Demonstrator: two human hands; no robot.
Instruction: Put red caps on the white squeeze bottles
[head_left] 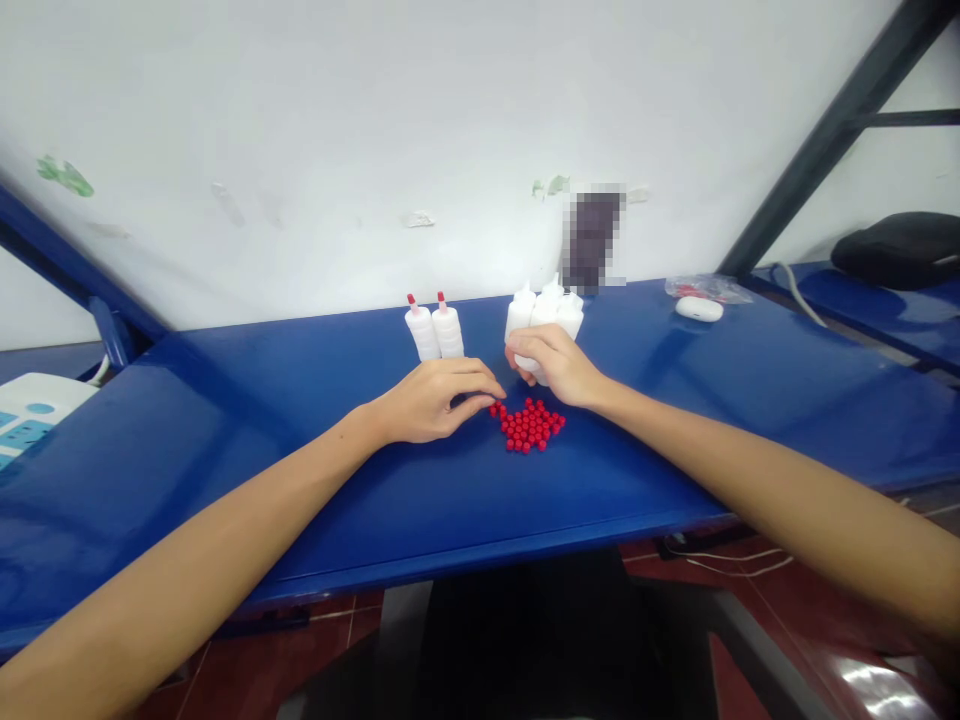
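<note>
My left hand [442, 398] reaches over the table with thumb and forefinger brought close together at the left edge of a pile of small red caps [529, 428]. Its fingertips touch a red cap [493, 409] there. My right hand [553, 362] is closed round a white plastic squeeze bottle [527, 364], mostly hidden by the fingers. Right behind that hand several white squeeze bottles [520, 312] with bare pointed nozzles stand upright together. Beyond my left hand two white squeeze bottles [448, 332] stand side by side, each with a red cap on its tip.
The blue table [360, 540] runs up to a white wall. At its right lie a white rounded case [699, 309] and a clear plastic bag [720, 289] with red bits inside. A white and blue power strip [37, 415] sits far left. Dark metal posts [817, 140] rise at the sides.
</note>
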